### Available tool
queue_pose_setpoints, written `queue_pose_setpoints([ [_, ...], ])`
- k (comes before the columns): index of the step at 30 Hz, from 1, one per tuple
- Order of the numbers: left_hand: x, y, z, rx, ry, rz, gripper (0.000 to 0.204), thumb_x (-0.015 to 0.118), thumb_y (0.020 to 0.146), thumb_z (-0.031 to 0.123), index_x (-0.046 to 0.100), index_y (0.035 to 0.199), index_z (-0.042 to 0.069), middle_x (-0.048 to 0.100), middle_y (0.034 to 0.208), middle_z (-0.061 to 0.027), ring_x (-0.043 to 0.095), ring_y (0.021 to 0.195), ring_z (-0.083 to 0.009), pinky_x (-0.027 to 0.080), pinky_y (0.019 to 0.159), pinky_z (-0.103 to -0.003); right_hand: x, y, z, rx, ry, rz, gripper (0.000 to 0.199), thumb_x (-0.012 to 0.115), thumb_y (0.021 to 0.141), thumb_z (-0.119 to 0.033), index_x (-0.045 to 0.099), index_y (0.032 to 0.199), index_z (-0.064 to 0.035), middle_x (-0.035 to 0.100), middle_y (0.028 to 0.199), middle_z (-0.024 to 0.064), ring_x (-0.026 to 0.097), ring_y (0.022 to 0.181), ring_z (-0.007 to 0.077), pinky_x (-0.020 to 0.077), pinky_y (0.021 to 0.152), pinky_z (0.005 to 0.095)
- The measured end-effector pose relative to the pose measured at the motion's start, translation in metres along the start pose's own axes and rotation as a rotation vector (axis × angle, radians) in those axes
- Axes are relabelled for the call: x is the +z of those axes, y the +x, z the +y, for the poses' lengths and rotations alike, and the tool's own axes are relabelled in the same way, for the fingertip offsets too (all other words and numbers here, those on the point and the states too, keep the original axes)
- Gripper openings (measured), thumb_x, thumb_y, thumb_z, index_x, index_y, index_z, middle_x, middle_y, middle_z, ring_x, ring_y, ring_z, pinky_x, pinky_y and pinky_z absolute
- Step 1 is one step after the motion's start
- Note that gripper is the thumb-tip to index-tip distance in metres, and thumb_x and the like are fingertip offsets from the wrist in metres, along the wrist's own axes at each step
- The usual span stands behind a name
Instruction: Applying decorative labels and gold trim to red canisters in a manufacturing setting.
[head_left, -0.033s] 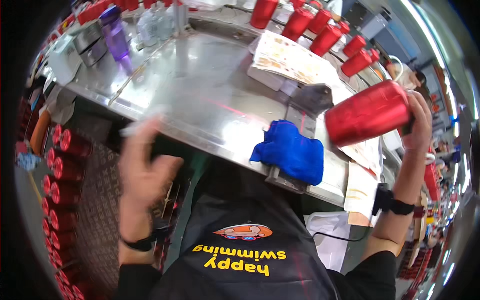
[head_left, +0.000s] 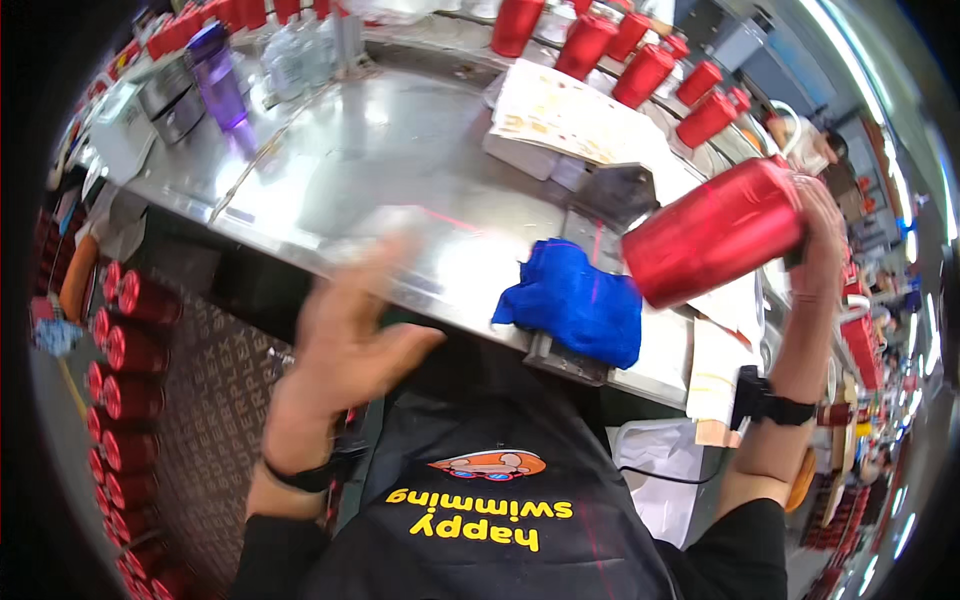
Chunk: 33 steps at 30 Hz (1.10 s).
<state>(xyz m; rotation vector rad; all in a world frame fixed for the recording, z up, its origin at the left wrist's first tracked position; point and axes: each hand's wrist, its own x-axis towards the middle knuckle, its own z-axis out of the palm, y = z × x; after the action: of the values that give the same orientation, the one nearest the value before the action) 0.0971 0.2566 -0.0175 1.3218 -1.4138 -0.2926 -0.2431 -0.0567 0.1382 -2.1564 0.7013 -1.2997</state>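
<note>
Stainless steel covers the bench (head_left: 400, 160), its brushed top throwing back soft glare from overhead lights, with rows of red cups lined up along its far edge and more stacked on the floor to the person's left.

At the right, the right hand (head_left: 822, 240) is wrapped around the base end of a red metallic tumbler (head_left: 715, 245), holding it tilted almost on its side above the bench's right end, its open end pointing down and left. The tumbler is a smooth, glossy cylinder with a slight taper. The left hand (head_left: 345, 345) hangs empty in front of the bench edge, fingers spread and blurred, touching nothing.

To handle the tumbler well, the grip should stay firm around the slick wall, since the finish looks slippery, and the free hand is best brought under the body for support.

Just below the tumbler lies a crumpled blue cloth (head_left: 575, 300), soft and folded over a small metal fixture. Beyond it sits a stack of printed paper sheets (head_left: 570, 115). Far left stands a translucent purple bottle (head_left: 218, 80).
</note>
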Motion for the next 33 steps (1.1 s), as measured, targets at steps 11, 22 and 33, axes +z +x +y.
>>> queue_pose_setpoints([
  [11,0.15,0.084,-0.004,0.371,-0.005,-0.355,0.101,0.082,0.07,0.032,0.026,0.15,0.01,0.027,0.142,-0.0408,0.046,0.12,-0.0505,0.04,0.101,-0.047,0.113,-0.07,0.055,0.831,0.581,0.007,0.038,0.049,0.101,-0.036,0.063,0.102,-0.001,0.065,0.092,0.0051,0.059,0.082,0.0101,0.048,0.075,0.025],
  [22,0.156,0.106,-0.03,0.305,0.058,-0.273,0.103,0.083,0.067,0.035,0.028,0.149,0.005,0.032,0.138,-0.0416,0.045,0.119,-0.0523,0.036,0.103,-0.051,0.1,-0.026,0.078,0.732,0.317,-0.329,0.036,0.047,0.101,-0.033,0.066,0.11,-0.0035,0.065,0.1,0.0022,0.055,0.086,0.0075,0.0434,0.064,0.0225],
  [33,0.163,0.121,-0.013,0.558,0.238,-0.359,0.051,0.071,0.071,0.021,0.064,0.122,0.019,0.055,0.129,-0.0036,0.042,0.129,-0.0341,0.035,0.106,-0.052,0.134,0.113,0.235,0.03,-0.928,-0.812,0.049,0.05,0.084,-0.003,0.061,0.127,-0.0223,0.05,0.131,0.0171,0.05,0.116,0.0393,0.045,0.096,0.047],
])
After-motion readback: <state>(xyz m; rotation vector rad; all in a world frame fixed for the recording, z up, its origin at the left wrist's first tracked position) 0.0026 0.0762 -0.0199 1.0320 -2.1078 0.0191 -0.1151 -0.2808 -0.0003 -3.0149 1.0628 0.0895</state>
